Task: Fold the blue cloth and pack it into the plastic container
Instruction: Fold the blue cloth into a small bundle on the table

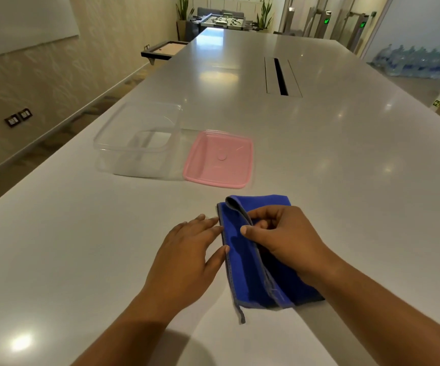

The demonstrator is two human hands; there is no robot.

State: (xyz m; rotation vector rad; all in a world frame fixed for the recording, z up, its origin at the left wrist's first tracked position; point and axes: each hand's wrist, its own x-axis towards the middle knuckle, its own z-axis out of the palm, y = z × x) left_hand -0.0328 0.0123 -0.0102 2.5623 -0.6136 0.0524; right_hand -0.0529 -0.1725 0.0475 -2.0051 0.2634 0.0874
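Note:
The blue cloth, edged in grey, lies partly folded on the white table in front of me. My right hand pinches a lifted grey-edged flap of it between thumb and fingers. My left hand rests flat on the table, its fingertips touching the cloth's left edge. Farther back and to the left stands the clear plastic container, uncovered and with nothing inside. Its pink lid lies beside it on the right, touching it.
A long cable slot is set into the table farther back. The table's left edge drops to the floor beside a wall with sockets. Water bottles stand at the far right.

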